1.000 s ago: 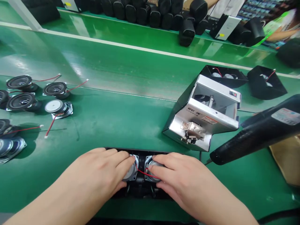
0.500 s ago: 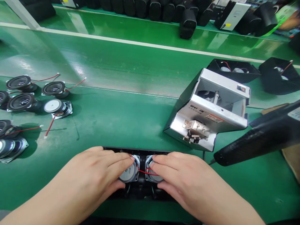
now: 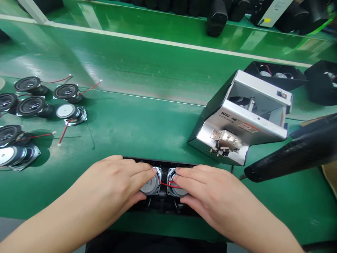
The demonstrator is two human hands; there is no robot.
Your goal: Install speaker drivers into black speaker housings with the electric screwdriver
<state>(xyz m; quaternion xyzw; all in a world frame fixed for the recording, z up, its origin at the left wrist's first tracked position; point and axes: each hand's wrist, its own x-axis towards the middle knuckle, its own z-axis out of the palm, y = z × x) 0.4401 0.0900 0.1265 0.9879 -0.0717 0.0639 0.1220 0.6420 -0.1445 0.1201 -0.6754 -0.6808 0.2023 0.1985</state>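
Though visible, speaker (image 3: 152,185) under left hand (image 3: 117,181).

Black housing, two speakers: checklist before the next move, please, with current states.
1. Left hand on left speaker: ok.
2. Right hand on right speaker: ok.
3. Gap between the speakers: ok, frames are apart.
4. Red wire clear of the right hand: not ok, it crosses the right speaker up to the fingers.
5. Speakers fully seated in the housing: cannot tell, hands cover their outer sides.
6. Screwdriver clear of the housing: ok, tip is off to the right.
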